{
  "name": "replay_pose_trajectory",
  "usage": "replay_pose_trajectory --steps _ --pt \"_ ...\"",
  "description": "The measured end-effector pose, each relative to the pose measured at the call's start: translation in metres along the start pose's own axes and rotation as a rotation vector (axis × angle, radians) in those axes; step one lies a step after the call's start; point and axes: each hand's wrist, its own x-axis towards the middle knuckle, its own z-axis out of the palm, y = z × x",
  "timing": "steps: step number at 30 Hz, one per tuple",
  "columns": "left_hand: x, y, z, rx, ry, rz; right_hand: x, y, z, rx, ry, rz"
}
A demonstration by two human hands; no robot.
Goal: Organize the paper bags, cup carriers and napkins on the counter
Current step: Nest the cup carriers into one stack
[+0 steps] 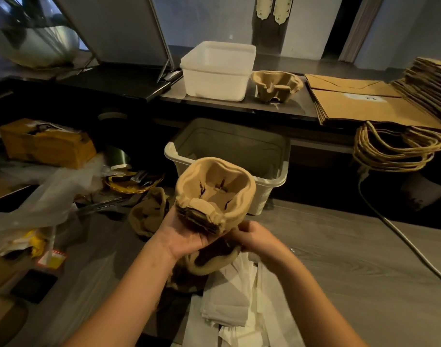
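While the left hand (186,236) cupped a nested stack of cup carriers (214,194) from below, the right hand (257,236) sat just beside it with fingers curled; whether it pinched the stack or the loose carrier (209,262) underneath could not be told. The step looked like gathering carriers into one stack. Next would call for seating that lower carrier squarely, then fetching another carrier (149,214) lying leftward. Napkins (234,296) crowded the near edge of the surface (352,259); its right side offered room, bar a cable (402,241). Paper bags (364,103) lay stacked at the rear ledge's right end.
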Motion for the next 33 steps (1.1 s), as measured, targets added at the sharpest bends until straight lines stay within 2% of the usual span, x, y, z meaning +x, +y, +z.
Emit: replay_pose_trajectory --steps 3,9,13,17,20,22,26,28,33 --pt "-0.007 0.005 0.003 -0.010 0.014 0.054 -0.011 -0.002 -0.026 0.063 0.046 -0.048" --pt "-0.013 0.014 -0.008 -0.024 -0.036 0.114 -0.023 -0.008 -0.058 0.168 0.512 -0.228" --pt "-0.010 0.009 -0.017 -0.065 0.037 0.078 -0.028 -0.017 -0.069 0.331 0.658 -0.358" --pt "-0.003 -0.005 -0.027 -0.057 0.101 -0.026 -0.028 -0.034 -0.065 0.434 0.530 -0.444" --pt "-0.001 -0.014 -0.026 -0.022 0.111 -0.079 -0.025 -0.041 -0.059 0.365 0.390 -0.455" --pt "0.001 -0.017 -0.029 0.000 0.103 -0.108 -0.023 -0.046 -0.057 0.271 0.271 -0.438" --pt "-0.001 -0.018 -0.034 0.126 -0.052 -0.196 -0.020 -0.061 -0.061 -0.003 0.032 -0.427" --pt "-0.002 -0.020 -0.035 0.229 -0.064 -0.221 -0.018 -0.072 -0.060 -0.148 -0.057 -0.422" --pt "0.005 -0.029 -0.037 0.335 0.053 -0.229 -0.007 -0.079 -0.046 -0.555 0.007 -0.472"
